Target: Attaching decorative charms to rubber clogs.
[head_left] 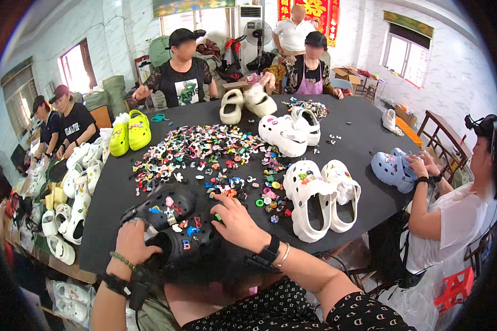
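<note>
Indoors, charms (pixel 196 144) litter a black table (pixel 350 151) amid marbled walls (pixel 469 77).

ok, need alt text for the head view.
A person's left hand touches decorated black clogs on a black table, the right hand beside them near a spread of small, colourful loose charms. White clogs and lime-green clogs stand nearby; co-workers are around the table.
</note>
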The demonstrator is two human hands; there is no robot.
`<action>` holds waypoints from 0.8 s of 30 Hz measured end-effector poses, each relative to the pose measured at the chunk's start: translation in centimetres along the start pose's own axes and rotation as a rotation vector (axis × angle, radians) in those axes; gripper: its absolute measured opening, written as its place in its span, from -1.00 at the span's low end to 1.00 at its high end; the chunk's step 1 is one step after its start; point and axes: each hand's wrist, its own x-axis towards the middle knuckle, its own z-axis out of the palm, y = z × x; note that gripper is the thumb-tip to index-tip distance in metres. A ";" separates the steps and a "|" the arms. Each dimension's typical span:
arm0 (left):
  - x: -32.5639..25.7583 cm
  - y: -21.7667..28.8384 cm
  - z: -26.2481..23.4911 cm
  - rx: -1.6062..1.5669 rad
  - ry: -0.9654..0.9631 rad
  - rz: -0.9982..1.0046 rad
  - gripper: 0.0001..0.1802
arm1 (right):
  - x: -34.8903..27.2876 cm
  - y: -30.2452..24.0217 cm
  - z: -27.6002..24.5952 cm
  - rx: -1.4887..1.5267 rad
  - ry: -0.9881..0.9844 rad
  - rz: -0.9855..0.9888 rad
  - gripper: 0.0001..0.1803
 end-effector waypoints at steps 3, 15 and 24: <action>0.9 -0.7 1.0 0.064 -0.050 0.001 -0.60 | -1.8 -0.3 1.0 0.049 0.040 0.024 -0.66; -3.1 -11.2 -3.8 -0.228 0.373 -0.329 -0.67 | -5.5 -0.9 2.2 -0.081 -0.077 0.013 -0.69; -0.6 -29.1 -8.4 0.132 0.359 -0.982 -0.37 | -5.2 -1.7 2.2 -0.169 -0.225 0.116 -0.73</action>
